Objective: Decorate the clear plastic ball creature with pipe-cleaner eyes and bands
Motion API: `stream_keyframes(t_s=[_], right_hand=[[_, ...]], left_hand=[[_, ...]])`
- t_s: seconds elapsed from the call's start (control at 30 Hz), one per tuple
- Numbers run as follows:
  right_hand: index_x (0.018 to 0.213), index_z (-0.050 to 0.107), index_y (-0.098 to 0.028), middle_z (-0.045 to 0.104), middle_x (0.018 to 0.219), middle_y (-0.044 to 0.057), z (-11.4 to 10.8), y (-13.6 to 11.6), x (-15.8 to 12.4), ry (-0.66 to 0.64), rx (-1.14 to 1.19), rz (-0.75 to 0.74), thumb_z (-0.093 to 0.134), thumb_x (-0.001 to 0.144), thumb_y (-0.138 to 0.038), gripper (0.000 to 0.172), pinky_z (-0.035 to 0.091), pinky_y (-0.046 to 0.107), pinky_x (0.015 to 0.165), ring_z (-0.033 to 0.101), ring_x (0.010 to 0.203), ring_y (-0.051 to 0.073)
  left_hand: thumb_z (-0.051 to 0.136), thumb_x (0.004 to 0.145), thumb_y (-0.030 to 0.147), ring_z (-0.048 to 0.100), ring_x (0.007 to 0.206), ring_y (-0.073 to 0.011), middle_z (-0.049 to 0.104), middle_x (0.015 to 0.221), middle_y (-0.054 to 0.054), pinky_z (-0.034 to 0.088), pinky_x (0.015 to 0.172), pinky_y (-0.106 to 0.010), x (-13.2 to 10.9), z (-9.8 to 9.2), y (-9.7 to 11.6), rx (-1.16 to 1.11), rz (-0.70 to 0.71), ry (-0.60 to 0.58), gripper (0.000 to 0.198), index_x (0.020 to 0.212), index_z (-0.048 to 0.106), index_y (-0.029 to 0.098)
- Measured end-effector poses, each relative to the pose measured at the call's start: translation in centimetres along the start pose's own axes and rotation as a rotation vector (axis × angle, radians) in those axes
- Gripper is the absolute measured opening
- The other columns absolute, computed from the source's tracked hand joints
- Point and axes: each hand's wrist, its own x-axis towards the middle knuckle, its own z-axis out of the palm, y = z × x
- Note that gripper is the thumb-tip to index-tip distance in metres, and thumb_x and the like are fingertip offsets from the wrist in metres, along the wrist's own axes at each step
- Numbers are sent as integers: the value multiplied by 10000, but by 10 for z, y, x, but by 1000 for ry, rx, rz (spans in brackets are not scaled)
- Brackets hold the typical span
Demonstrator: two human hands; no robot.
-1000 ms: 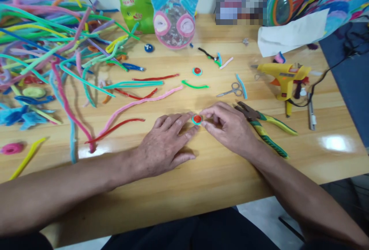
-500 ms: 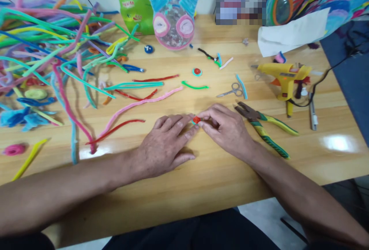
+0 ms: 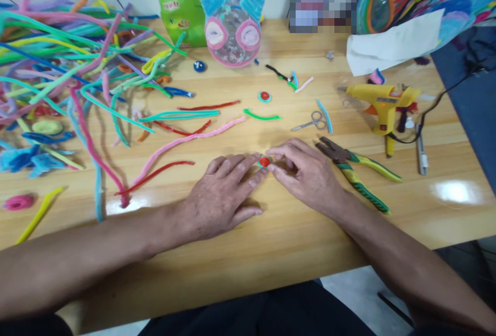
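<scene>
A small round pipe cleaner coil, red in the middle with a light-blue rim, lies on the wooden table between my hands. My left hand rests palm down with its fingers stretched out, index and middle fingertips against the coil's left edge. From the other side, my right hand holds the coil's edge between thumb and index finger, its other fingers curled. A similar red and blue coil lies farther back. Close to my right hand are green-and-yellow pliers and small scissors.
Many loose pipe cleaners are heaped at the left. A horned, big-eyed figure stands before a green bag. At the right lie a yellow glue gun with a black cord, a utility knife and white paper.
My right index finger and thumb have shifted slightly on the coil, uncovering more of its red middle. My left hand has stayed in place.
</scene>
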Motion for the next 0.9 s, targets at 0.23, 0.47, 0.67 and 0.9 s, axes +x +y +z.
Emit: stream_keyframes(t_s=[0.23, 0.47, 0.67, 0.9], right_hand=[[1183, 754, -281, 758, 1100, 61, 5, -1, -2, -37, -24, 23, 646, 1021, -177, 221, 579, 351, 856, 729, 995, 214], [1139, 749, -257, 754, 1079, 60, 6, 0, -2, -23, -39, 8, 648, 1032, -192, 161, 577, 341, 838, 728, 937, 197], [1130, 755, -264, 758, 1064, 54, 7, 1, -2, -21, -49, 20, 654, 1043, -223, 139, 572, 344, 842, 732, 954, 200], [1110, 759, -270, 764, 1058, 49, 8, 0, -1, -4, -41, 33, 652, 1045, -232, 131, 559, 340, 824, 717, 919, 191]], left_hand=[[462, 1111, 612, 554, 1371, -390, 613, 1542, -252, 482, 1069, -546, 0, 1, 0, 6, 0, 7, 659, 1527, 550, 107], [470, 1110, 615, 560, 1392, -377, 605, 1564, -240, 479, 1094, -535, -1, 1, 0, 16, -7, 3, 666, 1555, 523, 122], [459, 1107, 630, 556, 1396, -386, 587, 1586, -242, 486, 1098, -556, -2, 2, 0, -8, -13, -17, 683, 1581, 504, 140], [530, 1086, 621, 548, 1406, -388, 565, 1613, -227, 478, 1118, -563, -2, 2, 0, -49, -31, -26, 692, 1609, 484, 170]])
